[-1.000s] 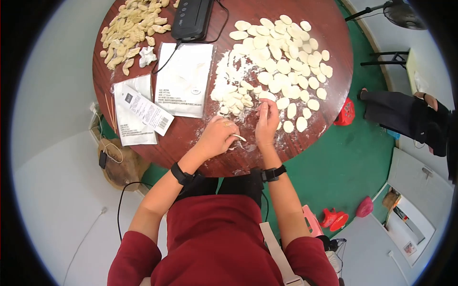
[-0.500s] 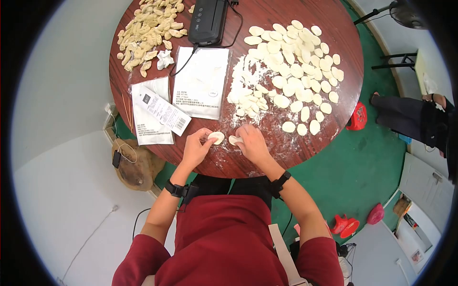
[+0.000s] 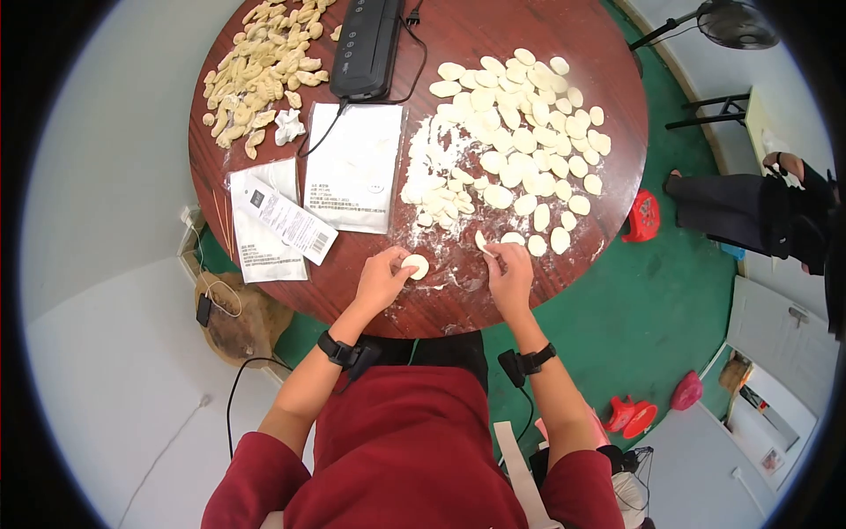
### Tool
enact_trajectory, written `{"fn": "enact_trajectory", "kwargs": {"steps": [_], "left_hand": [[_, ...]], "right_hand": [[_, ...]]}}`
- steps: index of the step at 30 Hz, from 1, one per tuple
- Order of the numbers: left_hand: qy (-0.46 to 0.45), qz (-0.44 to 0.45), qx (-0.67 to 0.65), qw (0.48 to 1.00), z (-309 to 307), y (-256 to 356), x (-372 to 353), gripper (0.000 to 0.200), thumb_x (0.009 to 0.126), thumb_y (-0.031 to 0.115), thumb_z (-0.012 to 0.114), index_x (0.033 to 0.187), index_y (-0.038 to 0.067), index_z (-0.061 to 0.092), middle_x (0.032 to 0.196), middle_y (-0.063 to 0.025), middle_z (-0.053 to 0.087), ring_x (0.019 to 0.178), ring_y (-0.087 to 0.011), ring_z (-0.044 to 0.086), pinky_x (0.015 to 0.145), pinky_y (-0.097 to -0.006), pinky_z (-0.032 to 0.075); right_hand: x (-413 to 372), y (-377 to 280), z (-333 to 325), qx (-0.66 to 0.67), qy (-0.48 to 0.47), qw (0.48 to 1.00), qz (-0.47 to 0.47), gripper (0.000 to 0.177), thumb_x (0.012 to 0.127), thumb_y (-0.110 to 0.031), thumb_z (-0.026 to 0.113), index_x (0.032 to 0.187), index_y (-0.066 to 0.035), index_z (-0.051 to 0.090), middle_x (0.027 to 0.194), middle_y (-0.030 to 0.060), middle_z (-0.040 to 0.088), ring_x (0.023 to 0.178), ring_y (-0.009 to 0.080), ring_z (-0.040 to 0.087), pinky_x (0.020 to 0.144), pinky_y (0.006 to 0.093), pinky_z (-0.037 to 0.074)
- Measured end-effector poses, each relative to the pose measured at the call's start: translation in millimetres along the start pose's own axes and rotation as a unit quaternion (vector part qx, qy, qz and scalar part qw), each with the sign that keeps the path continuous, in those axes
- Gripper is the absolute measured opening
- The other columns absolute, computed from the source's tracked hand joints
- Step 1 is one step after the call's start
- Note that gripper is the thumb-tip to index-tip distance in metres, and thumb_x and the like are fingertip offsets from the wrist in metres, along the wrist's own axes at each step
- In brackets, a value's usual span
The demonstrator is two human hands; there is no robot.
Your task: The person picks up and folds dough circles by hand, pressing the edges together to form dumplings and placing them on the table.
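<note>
Near the front of the round table (image 3: 352,309), my left hand (image 3: 381,279) pinches a round dough wrapper (image 3: 417,266) by its left edge. To the right, my right hand (image 3: 510,275) holds another dough wrapper (image 3: 481,241) between thumb and fingers; it is tilted, seen nearly edge-on. Just beyond that hand are many flat dough wrappers (image 3: 539,145) spread over the right side, some overlapping. Smaller dough pieces (image 3: 445,204) lie in a heap in the white flour (image 3: 425,172).
Shaped dough pieces (image 3: 264,70) are piled at the back left. A black appliance (image 3: 366,48) with a cord stands beside them. White packets (image 3: 352,167) and a label card (image 3: 286,216) lie left of the flour. Another person (image 3: 723,207) stands at the right, near a red stool (image 3: 643,216).
My right hand has moved right, carrying its wrapper away from my left hand toward the spread wrappers. My left hand keeps its wrapper. The whole view has shifted slightly.
</note>
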State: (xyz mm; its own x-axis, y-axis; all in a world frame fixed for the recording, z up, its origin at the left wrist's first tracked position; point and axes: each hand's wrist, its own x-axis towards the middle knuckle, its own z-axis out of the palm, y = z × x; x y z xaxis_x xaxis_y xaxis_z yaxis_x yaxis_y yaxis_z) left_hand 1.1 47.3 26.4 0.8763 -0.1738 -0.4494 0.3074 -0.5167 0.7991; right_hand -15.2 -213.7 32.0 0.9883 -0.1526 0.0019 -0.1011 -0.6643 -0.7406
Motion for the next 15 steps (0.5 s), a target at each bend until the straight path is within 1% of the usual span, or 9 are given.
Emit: {"fn": "enact_trajectory", "kwargs": {"steps": [2, 3, 4, 7, 11, 12, 13, 14, 15], "left_hand": [[-0.016, -0.012, -0.028, 0.999, 1.2, -3.7, 1.1, 0.021, 0.089, 0.012, 0.074, 0.105, -0.001, 0.067, 0.088, -0.0115, 0.074, 0.076, -0.0151, 0.068, 0.073, -0.0310, 0.053], [-0.020, -0.010, -0.028, 0.999, 3.2, -6.2, 3.0, 0.021, 0.089, 0.012, 0.074, 0.105, -0.001, 0.067, 0.088, -0.0115, 0.074, 0.076, -0.0151, 0.068, 0.073, -0.0310, 0.053], [-0.023, -0.010, -0.041, 0.999, 5.9, -8.5, 5.3, 0.020, 0.090, 0.011, 0.073, 0.104, -0.001, 0.067, 0.087, -0.0104, 0.074, 0.076, -0.0139, 0.068, 0.072, -0.0309, 0.053], [-0.025, -0.008, -0.074, 0.997, 17.7, -11.6, 15.0, 0.020, 0.090, 0.010, 0.072, 0.106, -0.001, 0.066, 0.086, -0.0112, 0.074, 0.075, -0.0142, 0.068, 0.070, -0.0325, 0.053], [-0.026, -0.031, -0.129, 0.991, 37.6, -9.2, 18.7, 0.022, 0.092, 0.009, 0.069, 0.110, 0.001, 0.061, 0.084, -0.0107, 0.073, 0.073, -0.0186, 0.069, 0.068, -0.0346, 0.052], [-0.024, -0.033, -0.128, 0.991, 37.9, -5.3, 19.7, 0.022, 0.092, 0.009, 0.069, 0.110, 0.001, 0.061, 0.084, -0.0107, 0.073, 0.073, -0.0186, 0.069, 0.068, -0.0346, 0.052], [0.008, -0.002, -0.030, 1.000, 38.7, -1.8, 18.7, 0.023, 0.092, 0.010, 0.069, 0.111, 0.001, 0.059, 0.084, -0.0132, 0.073, 0.075, -0.0254, 0.070, 0.068, -0.0379, 0.052], [0.039, 0.031, 0.068, 0.996, 38.4, 1.7, 18.2, 0.024, 0.092, 0.010, 0.068, 0.111, 0.002, 0.057, 0.084, -0.0157, 0.073, 0.076, -0.0323, 0.071, 0.069, -0.0412, 0.052], [0.041, 0.027, 0.050, 0.998, 36.7, 5.5, 18.1, 0.026, 0.090, 0.011, 0.069, 0.107, 0.002, 0.052, 0.084, -0.0227, 0.070, 0.073, -0.0457, 0.066, 0.067, -0.0500, 0.051]], "right_hand": [[-1.2, 4.6, -0.6, -0.046, 0.001, 0.986, -0.163, 0.014, 0.081, -0.001, 0.070, 0.093, -0.009, 0.070, 0.089, 0.0066, 0.062, 0.083, 0.0281, 0.059, 0.072, 0.0409, 0.046], [-3.9, 6.4, -1.7, -0.067, -0.064, 0.981, -0.168, 0.016, 0.080, -0.001, 0.065, 0.092, -0.011, 0.071, 0.090, 0.0044, 0.061, 0.089, 0.0275, 0.058, 0.075, 0.0419, 0.042], [-7.4, 8.0, -3.8, -0.069, -0.061, 0.982, -0.166, 0.016, 0.080, -0.001, 0.065, 0.092, -0.011, 0.071, 0.090, 0.0044, 0.061, 0.089, 0.0275, 0.058, 0.075, 0.0419, 0.042], [-14.5, 9.5, -12.2, -0.126, -0.164, 0.969, -0.134, 0.028, 0.074, 0.005, 0.061, 0.093, -0.011, 0.070, 0.095, 0.0039, 0.064, 0.098, 0.0276, 0.059, 0.083, 0.0395, 0.038], [-5.0, 9.1, -16.0, -0.090, -0.102, 0.984, -0.114, 0.030, 0.076, 0.004, 0.061, 0.101, -0.011, 0.069, 0.096, 0.0043, 0.062, 0.097, 0.0277, 0.057, 0.079, 0.0426, 0.039], [1.9, 9.9, -10.0, -0.090, -0.051, 0.991, -0.089, 0.029, 0.080, 0.002, 0.062, 0.105, -0.011, 0.068, 0.098, 0.0062, 0.062, 0.099, 0.0288, 0.057, 0.080, 0.0436, 0.041], [7.0, 11.1, -5.1, -0.089, -0.001, 0.994, -0.062, 0.029, 0.083, 0.000, 0.063, 0.109, -0.010, 0.066, 0.100, 0.0080, 0.062, 0.101, 0.0299, 0.058, 0.082, 0.0447, 0.042], [12.3, 12.0, 0.6, -0.087, -0.002, 0.994, -0.062, 0.029, 0.083, 0.000, 0.063, 0.109, -0.010, 0.066, 0.100, 0.0080, 0.062, 0.101, 0.0299, 0.058, 0.082, 0.0447, 0.042], [19.5, 7.6, 6.9, -0.113, 0.021, 0.991, -0.070, 0.028, 0.086, -0.003, 0.063, 0.113, -0.010, 0.065, 0.103, 0.0098, 0.062, 0.103, 0.0307, 0.058, 0.084, 0.0452, 0.043]]}}
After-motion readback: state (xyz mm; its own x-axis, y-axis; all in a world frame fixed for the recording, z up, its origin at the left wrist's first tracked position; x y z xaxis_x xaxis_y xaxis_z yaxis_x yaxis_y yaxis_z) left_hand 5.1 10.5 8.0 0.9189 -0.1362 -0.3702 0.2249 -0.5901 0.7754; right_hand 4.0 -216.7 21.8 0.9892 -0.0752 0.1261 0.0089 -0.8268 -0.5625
